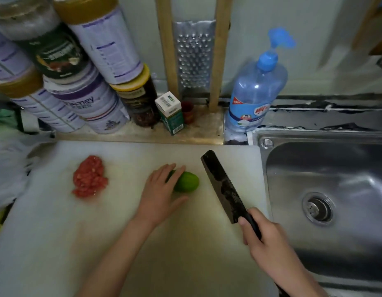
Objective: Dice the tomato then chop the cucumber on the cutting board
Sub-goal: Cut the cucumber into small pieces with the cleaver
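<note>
Our flat left hand [161, 190] steadies the green cucumber [187, 182]; our right hand [266, 237] grips the dark metal cleaver [220, 185] at its three o'clock, ready to chop.

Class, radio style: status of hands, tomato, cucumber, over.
Left hand rests on cucumber. Right hand grips knife. Tomato diced. Nothing between knife and cucumber.

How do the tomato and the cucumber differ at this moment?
The tomato is a red pile of diced bits; the cucumber is green and in one piece. The tomato lies untouched at the left of the board; the left hand rests on the cucumber. Both lie on the board, clear of the knife.
</note>
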Motion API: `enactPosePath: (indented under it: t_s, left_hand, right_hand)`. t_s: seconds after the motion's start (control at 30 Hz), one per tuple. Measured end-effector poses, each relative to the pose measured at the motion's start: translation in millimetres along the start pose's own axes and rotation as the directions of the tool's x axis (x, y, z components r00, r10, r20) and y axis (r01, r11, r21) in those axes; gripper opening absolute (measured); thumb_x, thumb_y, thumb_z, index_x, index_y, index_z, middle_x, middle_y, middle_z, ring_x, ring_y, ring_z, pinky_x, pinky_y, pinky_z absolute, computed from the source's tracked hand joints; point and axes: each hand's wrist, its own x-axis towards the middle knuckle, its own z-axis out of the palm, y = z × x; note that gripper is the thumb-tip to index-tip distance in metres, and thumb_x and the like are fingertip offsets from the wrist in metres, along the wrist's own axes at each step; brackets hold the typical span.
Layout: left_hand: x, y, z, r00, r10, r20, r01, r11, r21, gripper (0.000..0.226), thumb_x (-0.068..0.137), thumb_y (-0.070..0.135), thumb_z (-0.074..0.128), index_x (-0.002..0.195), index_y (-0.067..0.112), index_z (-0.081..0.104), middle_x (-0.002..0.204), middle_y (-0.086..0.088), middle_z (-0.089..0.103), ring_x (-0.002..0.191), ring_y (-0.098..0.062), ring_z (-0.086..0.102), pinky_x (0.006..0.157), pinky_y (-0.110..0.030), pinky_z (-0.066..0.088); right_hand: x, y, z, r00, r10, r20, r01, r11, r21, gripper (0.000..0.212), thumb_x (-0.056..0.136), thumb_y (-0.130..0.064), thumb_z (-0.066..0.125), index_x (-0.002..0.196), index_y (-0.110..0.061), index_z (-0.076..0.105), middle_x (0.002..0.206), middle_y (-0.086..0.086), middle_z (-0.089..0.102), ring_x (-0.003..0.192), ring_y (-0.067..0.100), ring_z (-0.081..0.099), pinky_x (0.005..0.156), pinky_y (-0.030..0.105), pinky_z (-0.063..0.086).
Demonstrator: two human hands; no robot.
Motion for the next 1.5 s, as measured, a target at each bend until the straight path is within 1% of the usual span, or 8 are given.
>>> enactPosePath:
  t_s: [0.13,0.23,0.57,0.7,0.9,1.07,1.3,1.5]
  left_hand:
    - [9.8,0.1,1.1,0.999,-0.010,-0.048,0.012,0.999,0.049,0.059,0.075,0.042,0.079,0.124,0.015,0.060,0.112,-0.009,0.063,0.100,-0.030,0.062,0.098,-0.045,0.045]
    - [10.9,4.8,-3.2,0.999,-0.029,-0.046,0.030,0.999,0.036,0.058,0.081,0.053,0.062,0.122,0.012,0.060,0.106,-0.006,0.064,0.089,-0.027,0.062,0.078,-0.038,0.051]
    - [-34.9,18.6,-0.5,0.942,-0.334,-0.016,0.334,0.942,-0.040,0.069,0.085,0.072,0.046,0.127,0.018,0.055,0.111,-0.001,0.064,0.095,-0.023,0.062,0.075,-0.031,0.048]
    - [-75.7,10.0,1.9,0.941,-0.332,-0.072,0.332,0.943,-0.016,0.071,0.085,0.070,0.037,0.130,0.018,0.057,0.106,-0.001,0.065,0.092,-0.024,0.065,0.074,-0.035,0.054]
    - [-123.8,-11.5,0.8,0.925,-0.363,-0.114,0.365,0.931,0.000,0.067,0.090,0.067,0.038,0.137,0.020,0.050,0.104,-0.003,0.062,0.089,-0.026,0.062,0.073,-0.038,0.055]
    - [-142.1,-13.1,9.1,0.885,-0.428,-0.182,0.423,0.903,-0.072,0.064,0.090,0.063,0.043,0.134,0.017,0.052,0.110,-0.002,0.062,0.094,-0.021,0.061,0.076,-0.036,0.054]
    - [-139.8,-20.3,25.4,0.856,-0.436,-0.279,0.419,0.900,-0.120,0.057,0.090,0.053,0.046,0.123,0.007,0.056,0.107,-0.007,0.059,0.098,-0.022,0.055,0.079,-0.036,0.052]
    - [-135.9,-29.0,33.8,0.838,-0.353,-0.417,0.320,0.936,-0.150,0.051,0.094,0.042,0.043,0.109,-0.003,0.062,0.096,-0.015,0.059,0.091,-0.025,0.047,0.071,-0.029,0.037]
  right_hand:
    - [9.8,10.8,-8.0,0.998,-0.024,0.062,0.024,1.000,0.013,0.020,0.093,-0.038,0.047,0.074,-0.041,0.042,0.060,0.007,0.056,0.050,0.017,0.052,0.052,0.036,0.045]
    - [16.7,14.0,-12.5,0.994,-0.050,0.095,0.050,0.999,0.008,0.021,0.093,-0.040,0.045,0.074,-0.048,0.041,0.060,0.006,0.056,0.050,0.017,0.052,0.052,0.037,0.045]
    - [24.9,2.6,-10.0,0.966,-0.135,0.220,0.141,0.990,-0.009,0.019,0.092,-0.048,0.038,0.076,-0.038,0.040,0.058,0.001,0.053,0.047,0.012,0.048,0.050,0.040,0.042]
    - [17.5,-12.0,1.2,0.930,-0.213,0.300,0.226,0.974,-0.009,0.028,0.086,-0.059,0.025,0.080,-0.037,0.042,0.057,-0.003,0.049,0.052,0.011,0.047,0.050,0.032,0.038]
    - [9.0,-22.3,36.3,0.860,-0.341,0.380,0.394,0.916,-0.070,0.054,0.090,-0.062,0.019,0.118,-0.031,0.054,0.062,-0.019,0.042,0.060,0.005,0.043,0.060,0.030,0.041]
    - [0.5,-32.1,55.3,0.820,-0.424,0.385,0.472,0.881,-0.035,0.048,0.092,-0.054,0.030,0.140,-0.051,0.028,0.083,-0.015,0.058,0.070,0.005,0.056,0.064,0.030,0.049]
    - [1.4,-40.3,65.9,0.797,-0.472,0.377,0.536,0.840,-0.081,0.046,0.098,-0.054,0.032,0.142,-0.044,0.037,0.072,-0.015,0.041,0.053,0.001,0.042,0.047,0.021,0.041]
    - [-4.3,-44.5,76.3,0.785,-0.480,0.391,0.592,0.767,-0.248,0.042,0.101,-0.045,0.033,0.142,-0.038,0.041,0.076,-0.009,0.044,0.051,0.001,0.035,0.046,0.016,0.039]
